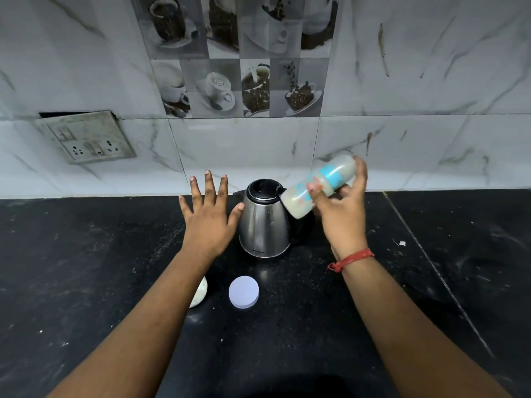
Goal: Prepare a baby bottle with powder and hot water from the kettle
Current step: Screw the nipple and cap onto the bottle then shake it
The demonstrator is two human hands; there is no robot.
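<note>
My right hand [343,216] grips a baby bottle [319,186] tilted almost on its side, above and to the right of the kettle. The bottle is clear with blue and red prints and holds a milky, whitish mix; it looks slightly blurred. A steel kettle [264,225] with a black lid stands on the black counter [86,268] near the wall. My left hand [208,216] hovers flat with fingers spread, just left of the kettle, its thumb close to the kettle's side, holding nothing.
A round white lid [244,291] lies on the counter in front of the kettle. A pale rounded object [199,294] peeks out beside my left forearm. A wall socket plate [86,137] sits on the tiled wall at left. A small white scrap [402,243] lies at right.
</note>
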